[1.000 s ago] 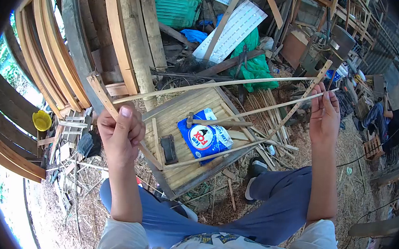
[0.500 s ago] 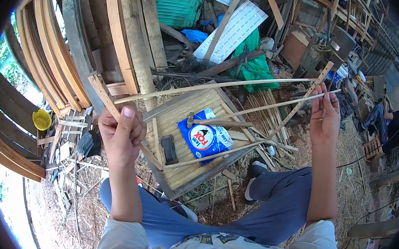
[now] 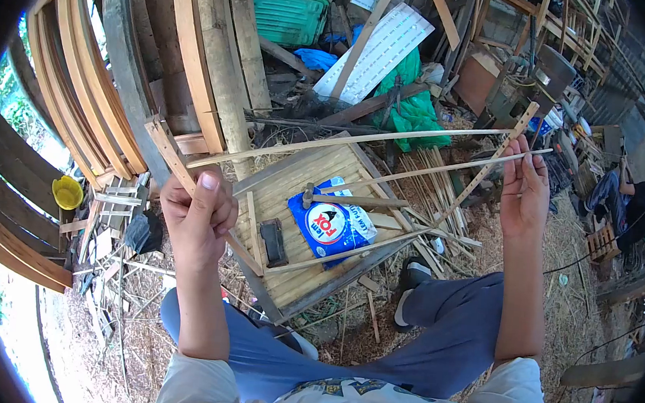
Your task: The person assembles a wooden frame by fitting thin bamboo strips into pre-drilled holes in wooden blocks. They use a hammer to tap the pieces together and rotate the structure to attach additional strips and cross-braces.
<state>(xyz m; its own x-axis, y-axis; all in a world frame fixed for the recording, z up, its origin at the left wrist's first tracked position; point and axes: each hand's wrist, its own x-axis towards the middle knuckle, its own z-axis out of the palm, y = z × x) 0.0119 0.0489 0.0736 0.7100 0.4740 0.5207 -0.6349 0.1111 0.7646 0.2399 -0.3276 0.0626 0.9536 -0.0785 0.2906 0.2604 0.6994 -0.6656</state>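
Observation:
A frame of light wooden strips is held up over a low slatted table (image 3: 303,158). My left hand (image 3: 199,211) is closed around the frame's left bar (image 3: 166,146), thumb on top. At the right, my right hand (image 3: 525,183) pinches the end of a thin wooden stick (image 3: 431,168) between thumb and fingers. That stick crosses the frame's drilled right bar (image 3: 484,171) and points inward; its far tip lies over the hammer area. A long slat (image 3: 358,138) joins both bars above it. Below are a hammer (image 3: 357,200), a blue glue packet (image 3: 327,223) and a dark rectangular block (image 3: 274,242).
Thin sticks (image 3: 434,181) lie bundled beyond the table. Curved wooden pieces (image 3: 68,68) stand at the left, near a yellow container (image 3: 67,193). A green plastic crate (image 3: 288,15) is at the back. Another person (image 3: 637,200) sits at the far right.
The thin stick's inner end now reaches farther left and slightly lower, over the hammer. Both hands and the frame stay nearly in place.

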